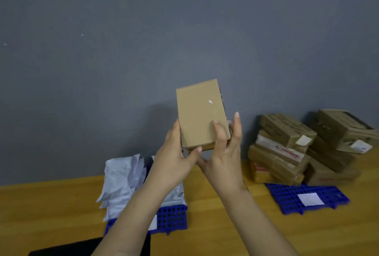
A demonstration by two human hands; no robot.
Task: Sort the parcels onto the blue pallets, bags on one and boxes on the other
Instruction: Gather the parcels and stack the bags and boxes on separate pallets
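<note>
I hold a small brown cardboard box (200, 112) upright in the air in front of the grey wall. My left hand (174, 157) grips its lower left edge and bottom, and my right hand (225, 153) grips its lower right side, thumb on the front face. Below left, a blue pallet (174, 219) carries a heap of white bags (123, 182). To the right, a second blue pallet (291, 196) carries stacked cardboard boxes (287, 147), and a white label lies on its bare front part.
The pallets rest on a wooden surface (225, 225) against a grey wall (143, 50). A black object (71, 247) shows at the bottom left edge, partly behind my left forearm.
</note>
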